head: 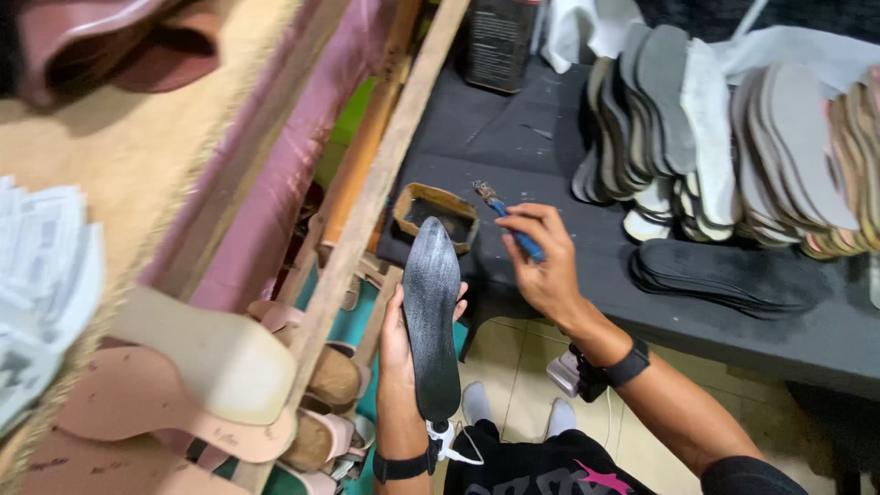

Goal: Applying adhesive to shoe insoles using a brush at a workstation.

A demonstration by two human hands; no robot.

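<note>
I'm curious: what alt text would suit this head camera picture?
A person's left hand holds a dark shoe insole upright while the right hand grips a blue-handled brush beside a small glue tray. Stacked insoles lie on the dark workbench.

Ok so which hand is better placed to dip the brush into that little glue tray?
Right. The right hand already grips the blue-handled brush, bristles just beside the tray. The left hand is busy holding the dark sole upright.

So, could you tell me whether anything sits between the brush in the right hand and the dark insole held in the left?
Nothing visible does. The right hand holds the blue brush just right of the dark insole, which the left hand holds upright, with open air between them.
</note>
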